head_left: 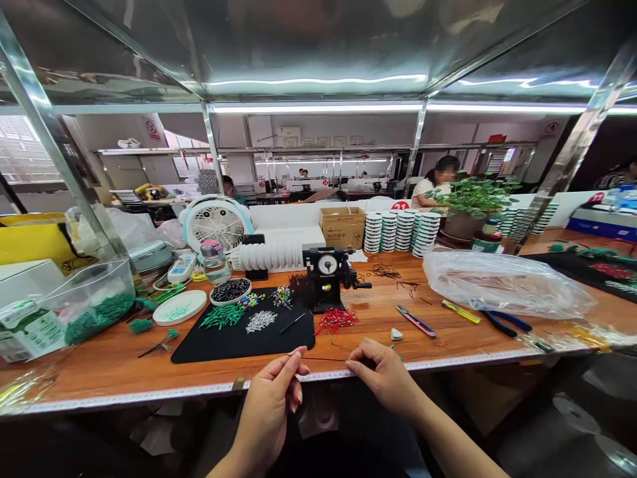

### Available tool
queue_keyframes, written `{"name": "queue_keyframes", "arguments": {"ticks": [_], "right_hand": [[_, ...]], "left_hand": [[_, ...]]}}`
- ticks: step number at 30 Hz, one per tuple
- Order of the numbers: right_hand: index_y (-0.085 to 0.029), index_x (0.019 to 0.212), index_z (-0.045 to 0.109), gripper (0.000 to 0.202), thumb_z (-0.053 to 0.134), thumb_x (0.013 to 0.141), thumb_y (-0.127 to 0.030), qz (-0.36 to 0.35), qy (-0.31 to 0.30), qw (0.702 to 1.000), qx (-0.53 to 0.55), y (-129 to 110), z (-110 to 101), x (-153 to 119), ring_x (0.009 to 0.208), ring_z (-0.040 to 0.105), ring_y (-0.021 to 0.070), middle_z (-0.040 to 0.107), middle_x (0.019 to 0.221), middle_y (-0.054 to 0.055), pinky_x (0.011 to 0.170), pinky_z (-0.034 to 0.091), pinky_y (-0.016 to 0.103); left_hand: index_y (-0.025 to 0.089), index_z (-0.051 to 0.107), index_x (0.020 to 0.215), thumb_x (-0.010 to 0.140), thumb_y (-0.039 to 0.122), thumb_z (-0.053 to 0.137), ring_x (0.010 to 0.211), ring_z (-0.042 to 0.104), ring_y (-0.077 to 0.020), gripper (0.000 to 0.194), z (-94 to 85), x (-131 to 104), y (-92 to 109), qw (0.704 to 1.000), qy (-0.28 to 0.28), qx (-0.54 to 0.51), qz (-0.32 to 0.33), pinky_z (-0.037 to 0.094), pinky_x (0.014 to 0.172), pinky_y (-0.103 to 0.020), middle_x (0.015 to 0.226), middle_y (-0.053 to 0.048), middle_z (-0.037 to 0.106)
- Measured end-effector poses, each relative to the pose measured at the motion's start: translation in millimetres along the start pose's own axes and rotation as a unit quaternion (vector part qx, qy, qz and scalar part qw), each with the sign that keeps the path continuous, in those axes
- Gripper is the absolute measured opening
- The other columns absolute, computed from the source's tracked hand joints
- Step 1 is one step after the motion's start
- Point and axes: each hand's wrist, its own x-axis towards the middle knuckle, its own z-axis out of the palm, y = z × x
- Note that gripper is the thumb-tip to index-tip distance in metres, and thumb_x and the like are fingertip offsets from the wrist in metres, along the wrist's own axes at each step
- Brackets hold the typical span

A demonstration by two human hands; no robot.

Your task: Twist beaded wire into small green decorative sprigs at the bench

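Observation:
Between my two hands a thin dark cord [323, 359] is stretched level, just above the table's front edge. My left hand [271, 398] pinches one end between thumb and forefinger, its other fingers curled. At the other end, the thumb and bent forefinger of my right hand [381, 372] close on the cord. Behind the hands lies a pile of red and green bits [338, 320]. To the left, a black mat [233, 342] bears silver beads [261, 321], green pieces [223, 317], mixed coloured beads [283, 296] and a thin dark tool [292, 323].
A black winding machine [326, 279] with white spools [271, 256] stands behind the mat. Tweezers [417, 321], a yellow cutter [461, 312] and pliers [507, 324] lie to the right, near a plastic bag [507, 282]. A fan [216, 226] stands left. A person [438, 182] sits opposite.

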Motion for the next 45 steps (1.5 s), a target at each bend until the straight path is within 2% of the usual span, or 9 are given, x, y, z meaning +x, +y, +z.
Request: {"name": "queue_keyframes", "arguments": {"ticks": [4, 11, 25, 29, 31, 36, 39, 42, 45], "right_hand": [[-0.017, 0.069, 0.060, 0.015, 0.057, 0.082, -0.024, -0.002, -0.012, 1.000, -0.014, 1.3, 0.6, -0.4, 0.071, 0.055, 0.0156, 0.059, 0.072, 0.001, 0.067, 0.039, 0.027], [-0.017, 0.070, 0.063, 0.017, 0.057, 0.083, -0.027, 0.020, -0.023, 1.000, 0.003, 3.2, -0.8, -0.2, 0.070, 0.055, 0.0161, 0.060, 0.071, 0.001, 0.066, 0.039, 0.027], [-0.016, 0.071, 0.063, 0.023, 0.056, 0.083, -0.034, 0.052, -0.042, 0.997, 0.026, 3.2, -5.4, 1.8, 0.063, 0.052, 0.0160, 0.057, 0.068, 0.002, 0.054, 0.039, 0.027], [-0.018, 0.088, 0.069, 0.026, 0.057, 0.083, -0.040, 0.021, 0.015, 0.998, 0.049, -5.3, -8.7, 0.9, 0.071, 0.053, 0.0172, 0.054, 0.081, 0.005, 0.055, 0.040, 0.026], [-0.020, 0.087, 0.072, 0.025, 0.060, 0.081, -0.041, -0.002, 0.045, 0.999, 0.029, -17.0, -8.9, 1.1, 0.071, 0.051, 0.0169, 0.051, 0.076, 0.004, 0.060, 0.040, 0.027], [-0.020, 0.072, 0.073, 0.029, 0.062, 0.078, -0.046, 0.019, -0.099, 0.990, 0.096, -45.3, 2.3, 4.6, 0.063, 0.049, 0.0148, 0.051, 0.063, 0.001, 0.058, 0.038, 0.026], [-0.017, 0.065, 0.070, 0.037, 0.059, 0.079, -0.049, 0.032, -0.091, 0.981, 0.166, -46.1, 8.4, 4.6, 0.062, 0.051, 0.0150, 0.053, 0.062, 0.002, 0.057, 0.039, 0.026], [-0.016, 0.064, 0.068, 0.031, 0.063, 0.077, -0.043, 0.043, -0.062, 0.983, 0.167, -39.4, 4.9, 1.5, 0.061, 0.050, 0.0143, 0.053, 0.062, 0.001, 0.057, 0.039, 0.026], [-0.016, 0.063, 0.065, 0.026, 0.064, 0.077, -0.038, 0.060, -0.018, 0.987, 0.145, -34.1, -5.4, -2.5, 0.062, 0.048, 0.0138, 0.052, 0.062, 0.000, 0.059, 0.037, 0.026]], "left_hand": [[0.014, 0.070, 0.085, 0.070, 0.037, 0.072, 0.041, 0.041, -0.0024, 0.028, -5.3, -10.3, -8.5, 0.998, 0.037, -0.058, -0.009, 0.029, 0.037, -0.015, 0.071, -0.003, 0.064], [0.014, 0.070, 0.080, 0.072, 0.038, 0.070, 0.040, 0.038, -0.0018, 0.024, -6.3, -8.1, -9.1, 0.998, 0.032, -0.059, 0.015, 0.029, 0.038, -0.015, 0.061, 0.001, 0.060], [0.014, 0.069, 0.085, 0.078, 0.037, 0.065, 0.042, 0.038, -0.0017, 0.025, -12.9, -1.1, -7.0, 0.998, 0.033, -0.040, 0.033, 0.027, 0.040, -0.014, 0.062, 0.002, 0.057], [0.015, 0.069, 0.086, 0.080, 0.038, 0.063, 0.043, 0.038, -0.0022, 0.025, -7.6, -3.0, -3.3, 0.999, 0.013, -0.016, 0.024, 0.027, 0.041, -0.014, 0.060, 0.002, 0.056], [0.014, 0.069, 0.082, 0.078, 0.038, 0.064, 0.042, 0.039, -0.0033, 0.025, -0.3, -4.1, -2.1, 1.000, -0.018, 0.008, 0.010, 0.028, 0.040, -0.015, 0.056, 0.003, 0.054], [0.014, 0.063, 0.073, 0.080, 0.044, 0.059, 0.038, 0.037, -0.0055, 0.031, 23.9, -8.3, -5.3, 0.994, -0.089, 0.064, -0.003, 0.030, 0.040, -0.019, 0.051, 0.004, 0.049], [0.014, 0.063, 0.081, 0.084, 0.047, 0.050, 0.038, 0.036, -0.0073, 0.036, 30.1, -7.7, -6.4, 0.987, -0.110, 0.118, 0.002, 0.031, 0.039, -0.021, 0.052, 0.004, 0.046], [0.016, 0.063, 0.102, 0.083, 0.047, 0.049, 0.045, 0.046, -0.0124, 0.040, 21.2, 5.4, 1.3, 0.966, -0.113, 0.227, 0.047, 0.038, 0.044, -0.025, 0.060, 0.000, 0.054], [0.020, 0.062, 0.108, 0.078, 0.039, 0.057, 0.071, 0.055, -0.0196, 0.035, -3.8, 33.7, 18.7, 0.903, -0.038, 0.398, 0.156, 0.045, 0.069, -0.031, 0.078, -0.003, 0.057]]}}
